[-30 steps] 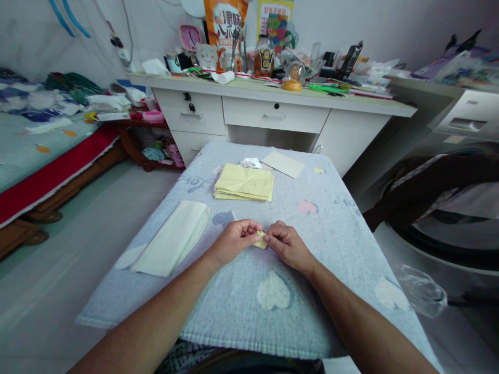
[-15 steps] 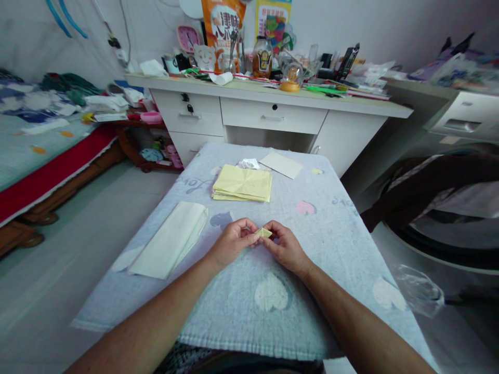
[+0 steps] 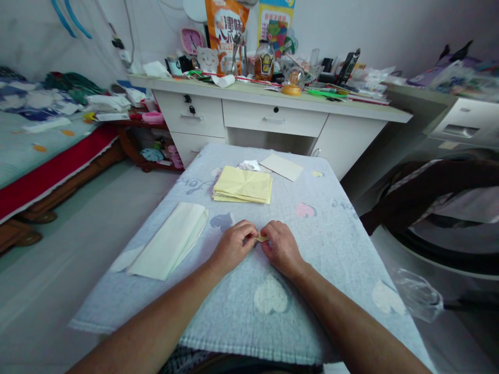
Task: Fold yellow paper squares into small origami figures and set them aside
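Between my two hands is a small folded piece of yellow paper point(image 3: 261, 238), mostly covered by fingers. My left hand point(image 3: 236, 241) pinches its left end between thumb and fingers. The right end is gripped by my right hand point(image 3: 281, 245), fingers curled over it. Beyond the hands lies a stack of yellow paper sheets point(image 3: 244, 185) with crease lines on the top sheet. Left of my left hand rests a folded whitish paper point(image 3: 171, 241). All of these are on a table covered with a pale blue cloth point(image 3: 230, 317) printed with hearts.
Behind the paper stack are a crumpled white wrapper point(image 3: 249, 165) and a cream card point(image 3: 282, 167). A white desk point(image 3: 273, 111) crowded with jars and bags stands at the far side. A bed point(image 3: 58, 161) is on the left, a washing machine point(image 3: 456, 130) on the right.
Both hands have turned inward, with the fingers curling over the folded paper. Less of the paper shows now. The camera view has shifted slightly.
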`<state>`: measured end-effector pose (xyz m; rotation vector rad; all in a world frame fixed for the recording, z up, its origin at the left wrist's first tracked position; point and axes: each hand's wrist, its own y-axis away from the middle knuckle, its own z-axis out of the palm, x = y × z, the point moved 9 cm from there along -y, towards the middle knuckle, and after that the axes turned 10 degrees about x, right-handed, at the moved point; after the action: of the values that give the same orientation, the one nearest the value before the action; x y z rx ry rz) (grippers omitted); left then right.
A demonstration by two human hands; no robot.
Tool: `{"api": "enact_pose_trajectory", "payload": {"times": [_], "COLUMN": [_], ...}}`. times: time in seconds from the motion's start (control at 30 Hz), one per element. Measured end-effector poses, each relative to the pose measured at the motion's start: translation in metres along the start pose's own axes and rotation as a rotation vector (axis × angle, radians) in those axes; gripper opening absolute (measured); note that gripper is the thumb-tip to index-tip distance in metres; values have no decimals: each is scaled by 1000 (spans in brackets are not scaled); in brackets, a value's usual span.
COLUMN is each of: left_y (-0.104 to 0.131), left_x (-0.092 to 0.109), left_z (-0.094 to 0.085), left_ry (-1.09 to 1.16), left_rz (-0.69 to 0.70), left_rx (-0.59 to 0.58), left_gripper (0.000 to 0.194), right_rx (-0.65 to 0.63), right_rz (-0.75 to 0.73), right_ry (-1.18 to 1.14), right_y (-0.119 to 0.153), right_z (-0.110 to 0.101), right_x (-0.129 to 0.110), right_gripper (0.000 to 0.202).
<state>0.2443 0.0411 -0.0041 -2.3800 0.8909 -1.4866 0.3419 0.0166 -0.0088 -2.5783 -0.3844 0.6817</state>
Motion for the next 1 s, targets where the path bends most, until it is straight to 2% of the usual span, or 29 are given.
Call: {"api": "enact_pose_trajectory", "payload": {"times": [0.23,0.47,0.63,0.73,1.0], "left_y": [3,9,13,13,7], "left_x": [-6,3,9,7,-6], "left_z": [7,5,6,7,7], "left_ry": [-87,-324,-397,-379,-314], "left_rz": [29,158,217,192,72], "left_rx": [-56,-104,-144,-147,-144], "left_gripper": [19,11,11,14,8], "right_rx": [-49,-95,-104,-108,-108], "right_rz": [6,-17,-18,-3,125], "right_ry": [-85,-90,-89,-107,-181], "right_y": [3,8,8,6,4], "right_z": [4,2,-1,-1,1], "right_x": [3,2,-2,-2,10], "right_gripper": [16,8,7,9,6]}}
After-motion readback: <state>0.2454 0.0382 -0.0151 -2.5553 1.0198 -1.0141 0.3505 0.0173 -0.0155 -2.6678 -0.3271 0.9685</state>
